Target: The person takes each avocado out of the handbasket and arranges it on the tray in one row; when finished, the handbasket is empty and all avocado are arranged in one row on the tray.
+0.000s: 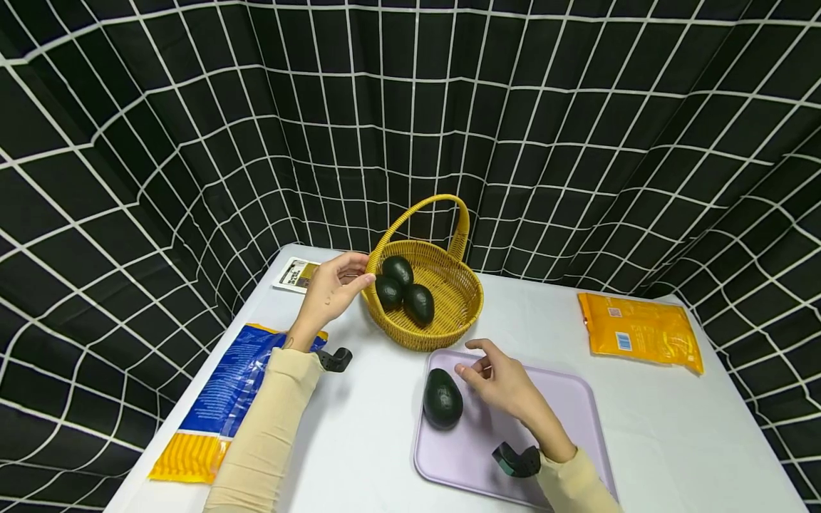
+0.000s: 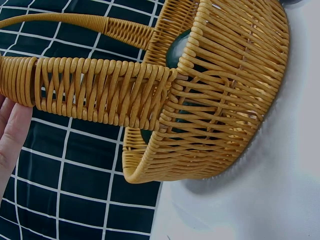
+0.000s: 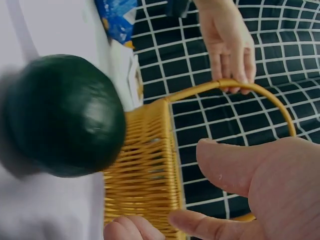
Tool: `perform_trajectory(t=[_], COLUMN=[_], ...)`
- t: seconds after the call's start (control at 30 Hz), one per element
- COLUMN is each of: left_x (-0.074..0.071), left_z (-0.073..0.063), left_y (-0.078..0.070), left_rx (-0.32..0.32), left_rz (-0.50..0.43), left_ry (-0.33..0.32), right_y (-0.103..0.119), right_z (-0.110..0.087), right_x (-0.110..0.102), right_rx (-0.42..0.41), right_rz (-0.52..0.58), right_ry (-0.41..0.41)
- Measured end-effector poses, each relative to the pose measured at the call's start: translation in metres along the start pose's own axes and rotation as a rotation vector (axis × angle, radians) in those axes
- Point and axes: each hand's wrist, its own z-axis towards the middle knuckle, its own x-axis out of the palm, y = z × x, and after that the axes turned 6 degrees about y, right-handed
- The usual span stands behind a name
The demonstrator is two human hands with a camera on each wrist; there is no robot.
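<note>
While the right hand [image 1: 497, 381] hovers over the lilac tray [image 1: 577, 413] with its fingers loosely spread and holding nothing, a dark green avocado [image 1: 442, 399] lies on the tray's left part, just beside the fingertips on their left; whether they touch it cannot be told. The tray sits at the near middle of the white surface [image 1: 673, 434]. Beyond it, toward the far side, stands a yellow wicker basket [image 1: 449, 313] with three more avocados [image 1: 404, 288] inside, bunched at its left. The left hand [image 1: 330, 288] rests at the basket's left rim where the handle [image 1: 420, 210] rises, its fingers laid against the handle's base. A blue and yellow packet [image 1: 218, 399] lies at the near left, an orange packet [image 1: 638, 331] at the right, and a small card [image 1: 295, 274] at the far left.
</note>
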Motion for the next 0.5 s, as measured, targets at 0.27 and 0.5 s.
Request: perform_trajectory(t=[0.27, 0.5], left_x=[0.000, 0.001], left_z=[-0.001, 0.000], left_y=[0.001, 0.001], left_rx=[0.005, 0.008], left_rz=[0.006, 0.007], left_ry=[-0.005, 0.001], right_y=[0.016, 0.031], right_z=[0.017, 0.039], right_x=[-0.015, -0.025], right_rx=[-0.124, -0.172], right_rz=[-0.057, -0.064], right_ry=[-0.028, -0.022])
